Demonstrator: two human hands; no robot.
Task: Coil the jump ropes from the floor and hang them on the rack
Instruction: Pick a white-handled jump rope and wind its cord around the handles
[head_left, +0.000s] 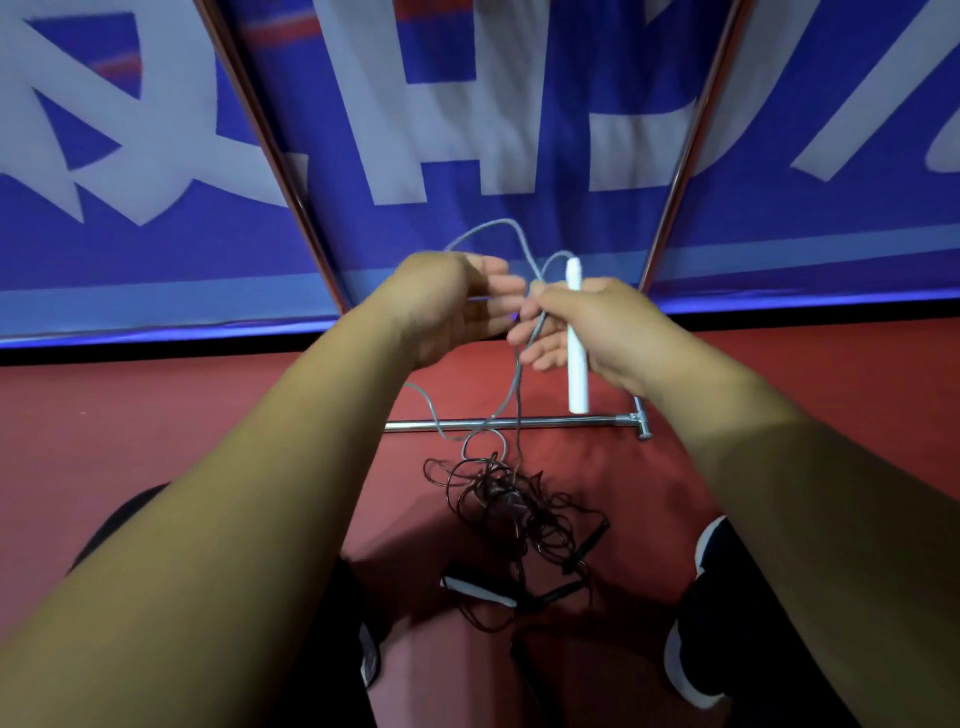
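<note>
My right hand (587, 327) grips the white handle (576, 358) of a grey jump rope, held upright in front of me. My left hand (447, 306) pinches the grey cord (511, 228) close beside it, and a loop of cord arches above both hands. The rest of the grey cord hangs down to the floor. Below, a tangle of dark jump ropes (514, 509) with black handles (480, 590) lies on the red floor between my feet. The rack's metal base bar (550, 422) lies just beyond the tangle, and its two slanted poles (680, 171) rise on either side.
A blue banner with large white letters (467, 130) stands behind the rack. My shoes (696, 665) sit at either side of the rope pile on the red floor (208, 415).
</note>
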